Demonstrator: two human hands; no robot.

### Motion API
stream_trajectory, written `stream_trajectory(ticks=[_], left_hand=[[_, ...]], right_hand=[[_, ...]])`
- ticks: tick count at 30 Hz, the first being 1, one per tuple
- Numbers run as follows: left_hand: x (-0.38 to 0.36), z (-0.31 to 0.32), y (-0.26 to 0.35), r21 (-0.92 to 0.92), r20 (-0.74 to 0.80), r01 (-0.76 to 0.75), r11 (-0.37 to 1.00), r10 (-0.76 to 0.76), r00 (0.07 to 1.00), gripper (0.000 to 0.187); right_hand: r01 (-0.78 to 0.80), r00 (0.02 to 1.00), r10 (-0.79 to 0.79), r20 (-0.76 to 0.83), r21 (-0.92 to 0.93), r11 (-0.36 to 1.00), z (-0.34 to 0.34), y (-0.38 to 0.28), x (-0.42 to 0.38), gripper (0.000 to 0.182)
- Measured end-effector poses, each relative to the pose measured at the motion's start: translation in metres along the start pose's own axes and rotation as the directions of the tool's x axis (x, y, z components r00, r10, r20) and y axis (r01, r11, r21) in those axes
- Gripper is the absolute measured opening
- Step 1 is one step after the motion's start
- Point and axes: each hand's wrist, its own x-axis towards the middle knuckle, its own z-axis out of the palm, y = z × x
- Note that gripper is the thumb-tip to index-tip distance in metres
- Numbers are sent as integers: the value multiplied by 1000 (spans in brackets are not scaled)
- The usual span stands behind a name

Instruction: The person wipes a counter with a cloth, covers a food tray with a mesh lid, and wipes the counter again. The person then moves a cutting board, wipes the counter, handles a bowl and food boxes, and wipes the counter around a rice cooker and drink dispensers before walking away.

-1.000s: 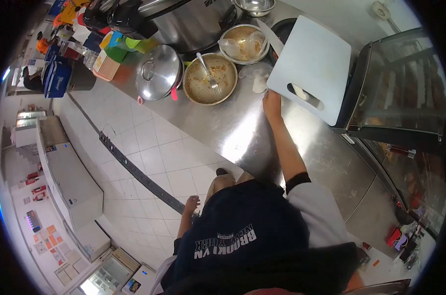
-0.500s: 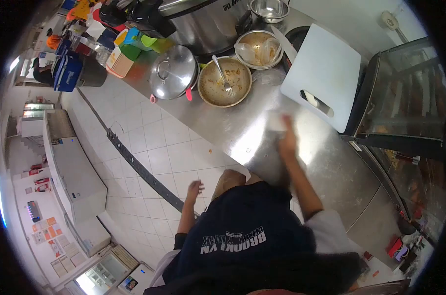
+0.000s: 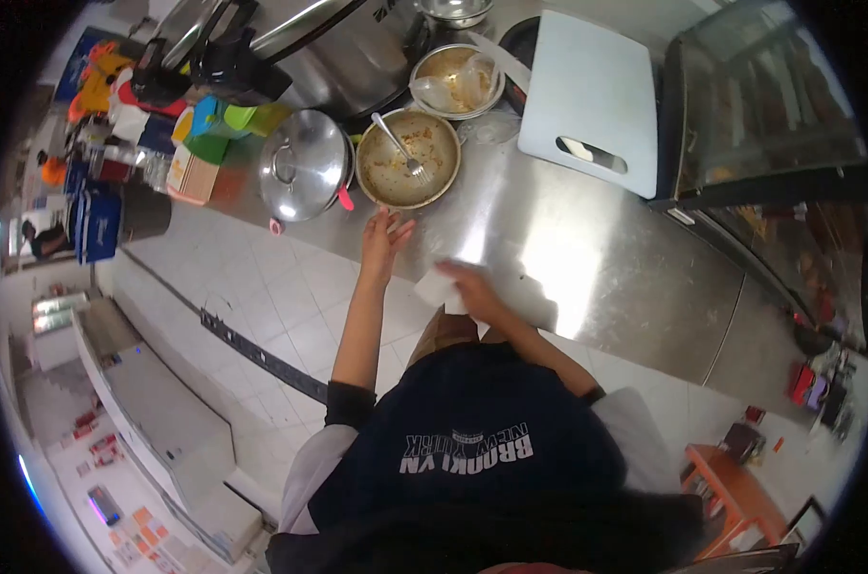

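Beside the pan (image 3: 380, 178) — lidded pot (image 3: 305, 158)

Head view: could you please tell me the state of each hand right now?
Left hand: open, by the pan's near rim; contact cannot be told.
Right hand: closed, holding a white cloth or paper.

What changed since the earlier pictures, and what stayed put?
The left hand rose from beside the body to just below the pan. The right hand came back from beside the cutting board to the near edge of the counter, bringing a blurred white thing, maybe cloth or paper. The fork still rests in the pan; the cutting board stayed put.
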Motion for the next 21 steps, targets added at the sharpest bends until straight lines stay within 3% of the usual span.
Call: stream_trajectory(ticks=[2,3,5,6,8,11,12,13,15,16,18,21], left_hand=[[20,5,5,-48,52,28,998,-25,998,48],[34,2,0,-78,89,51,996,-44,995,45],[51,-3,-10,-131,122,69,989,-53,991,40],[57,-3,-13,-156,119,61,986,-42,992,37],[60,-3,-17,-213,148,54,976,-23,989,34],[52,-4,-17,-249,240,77,965,-16,971,34],[46,-5,-15,-227,272,92,970,-28,962,35],[38,-6,-13,-205,300,105,973,-39,953,35],[12,-3,-7,-167,320,116,979,-57,946,34],[-1,-5,-3,-143,330,121,982,-68,942,34],[-25,-8,11,-77,377,167,983,-127,917,35],[-52,-32,23,77,405,174,982,-190,894,38]], right_hand=[[-128,945,189,-266,230,965,-35,-1,-24,51],[-113,872,262,-413,351,930,-58,-6,-46,52],[-261,719,250,-649,81,962,-108,-35,-94,39],[-423,655,222,-722,-106,900,-123,-31,-124,41],[-704,553,111,-826,-392,592,-135,-31,-173,50],[-708,425,164,-890,-214,673,-88,32,-206,53],[-715,496,14,-868,-399,574,-61,39,-194,57],[-675,503,17,-864,-380,633,-35,37,-171,57],[-581,643,38,-765,-456,674,23,32,-121,58],[-467,693,85,-716,-357,809,47,21,-94,61],[-127,883,-93,-460,-425,896,77,5,-57,63],[-70,981,75,-177,34,997,84,-14,-47,57]])
